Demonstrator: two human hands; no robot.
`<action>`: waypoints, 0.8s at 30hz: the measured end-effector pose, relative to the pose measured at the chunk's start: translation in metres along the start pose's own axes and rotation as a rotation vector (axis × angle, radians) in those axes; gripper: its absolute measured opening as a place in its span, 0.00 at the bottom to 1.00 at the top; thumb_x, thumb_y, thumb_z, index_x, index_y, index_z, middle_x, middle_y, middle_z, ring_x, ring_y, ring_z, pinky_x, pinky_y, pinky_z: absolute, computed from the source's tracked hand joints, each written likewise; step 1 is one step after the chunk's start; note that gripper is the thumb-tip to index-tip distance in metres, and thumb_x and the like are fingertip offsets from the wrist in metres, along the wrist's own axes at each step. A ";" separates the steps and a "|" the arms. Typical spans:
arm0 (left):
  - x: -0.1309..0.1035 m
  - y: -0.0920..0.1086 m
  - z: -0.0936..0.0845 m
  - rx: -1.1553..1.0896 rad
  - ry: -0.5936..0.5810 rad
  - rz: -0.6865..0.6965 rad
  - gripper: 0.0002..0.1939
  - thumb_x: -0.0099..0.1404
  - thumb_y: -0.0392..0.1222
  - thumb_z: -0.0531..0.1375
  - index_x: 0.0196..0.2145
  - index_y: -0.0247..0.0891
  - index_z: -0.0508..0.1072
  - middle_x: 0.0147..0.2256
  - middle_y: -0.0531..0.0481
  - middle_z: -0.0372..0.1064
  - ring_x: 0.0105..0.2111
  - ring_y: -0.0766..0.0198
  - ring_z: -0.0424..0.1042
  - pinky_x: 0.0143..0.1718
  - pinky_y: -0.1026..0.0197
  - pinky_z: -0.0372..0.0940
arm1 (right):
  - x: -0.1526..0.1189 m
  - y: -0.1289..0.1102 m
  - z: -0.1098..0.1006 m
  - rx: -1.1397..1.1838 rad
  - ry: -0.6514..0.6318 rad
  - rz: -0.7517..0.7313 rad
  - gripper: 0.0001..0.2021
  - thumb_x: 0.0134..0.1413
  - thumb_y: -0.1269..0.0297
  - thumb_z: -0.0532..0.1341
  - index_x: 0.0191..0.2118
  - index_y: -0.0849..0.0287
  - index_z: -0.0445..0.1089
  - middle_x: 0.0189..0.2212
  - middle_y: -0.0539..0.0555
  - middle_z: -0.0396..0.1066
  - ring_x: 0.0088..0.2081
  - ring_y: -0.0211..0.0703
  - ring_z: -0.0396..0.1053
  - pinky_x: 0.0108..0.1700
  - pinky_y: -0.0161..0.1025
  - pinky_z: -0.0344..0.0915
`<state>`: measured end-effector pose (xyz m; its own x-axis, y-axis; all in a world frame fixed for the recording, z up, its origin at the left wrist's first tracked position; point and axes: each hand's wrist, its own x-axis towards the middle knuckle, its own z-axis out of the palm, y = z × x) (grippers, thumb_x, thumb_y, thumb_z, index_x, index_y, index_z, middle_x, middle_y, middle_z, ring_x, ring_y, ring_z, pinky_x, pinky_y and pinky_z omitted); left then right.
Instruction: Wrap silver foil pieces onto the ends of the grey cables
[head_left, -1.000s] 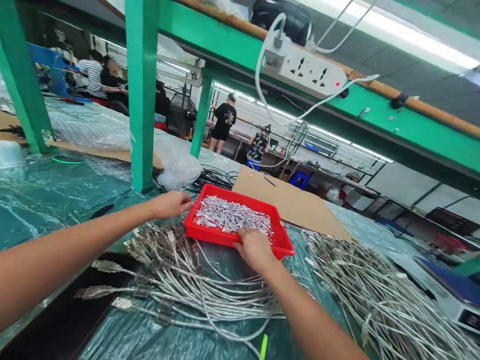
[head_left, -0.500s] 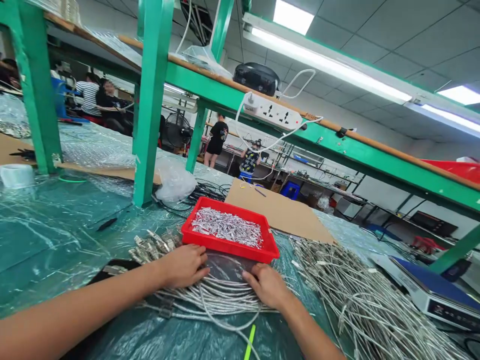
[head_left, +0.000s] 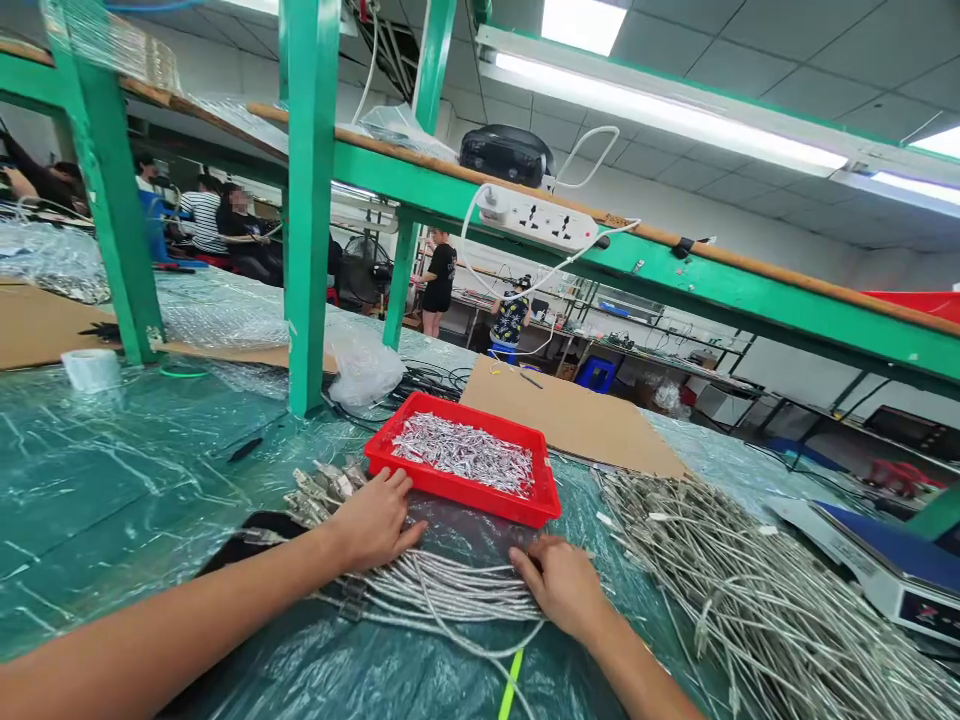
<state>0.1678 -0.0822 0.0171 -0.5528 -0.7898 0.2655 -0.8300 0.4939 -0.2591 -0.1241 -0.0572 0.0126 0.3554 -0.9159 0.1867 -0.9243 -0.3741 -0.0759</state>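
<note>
My left hand point(head_left: 377, 522) lies over the left part of a bundle of silvery braided cables point(head_left: 457, 590), thumb stretched out to the right. Its fingertips reach the front wall of a red tray point(head_left: 465, 489) filled with small shiny silver pieces point(head_left: 463, 452). Across the bundle's right part rests my right hand point(head_left: 564, 582), thumb apart from its bent fingers, whose tips are partly hidden. Metal connectors point(head_left: 322, 490) stick out beyond my left forearm. A clear plastic sheet point(head_left: 469, 525) shows between the hands. Below, a yellow-green strip point(head_left: 511, 685) lies by a loose cable loop.
A large heap of similar cables point(head_left: 720, 570) spreads at the right, beside a scale point(head_left: 877, 555). Cardboard point(head_left: 577, 415) lies behind the tray. Green posts point(head_left: 309, 250) carry a shelf with a power strip point(head_left: 544, 217). A tape roll point(head_left: 91, 370) stands left. People sit and stand farther back.
The view has shifted slightly, moving the posts and heap rightward in the picture. My left fingers have moved up against the tray, and my right hand sits slightly farther right.
</note>
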 end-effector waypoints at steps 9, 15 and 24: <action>0.004 0.001 -0.003 0.002 -0.032 -0.035 0.28 0.71 0.53 0.47 0.33 0.28 0.77 0.32 0.35 0.74 0.38 0.46 0.71 0.42 0.49 0.60 | 0.057 0.007 -0.010 0.038 -0.026 0.027 0.15 0.57 0.70 0.58 0.51 0.61 0.70 0.48 0.62 0.72 0.52 0.53 0.67 0.52 0.44 0.58; 0.004 -0.001 0.001 -0.020 -0.067 0.009 0.27 0.72 0.53 0.45 0.31 0.31 0.76 0.33 0.38 0.74 0.38 0.49 0.71 0.45 0.50 0.59 | 0.029 0.029 -0.014 0.088 -0.049 -0.001 0.15 0.55 0.72 0.61 0.49 0.61 0.72 0.46 0.61 0.74 0.50 0.51 0.68 0.53 0.43 0.58; 0.004 0.054 -0.042 -0.260 0.086 0.120 0.14 0.70 0.42 0.49 0.40 0.33 0.73 0.37 0.40 0.70 0.40 0.50 0.69 0.43 0.52 0.62 | -0.044 0.095 -0.043 0.317 0.092 0.168 0.09 0.58 0.65 0.59 0.42 0.59 0.74 0.38 0.56 0.77 0.38 0.45 0.73 0.40 0.37 0.65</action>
<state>0.1177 -0.0427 0.0433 -0.6435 -0.6918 0.3275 -0.7429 0.6675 -0.0499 -0.2334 -0.0456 0.0397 0.1746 -0.9568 0.2324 -0.8744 -0.2592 -0.4103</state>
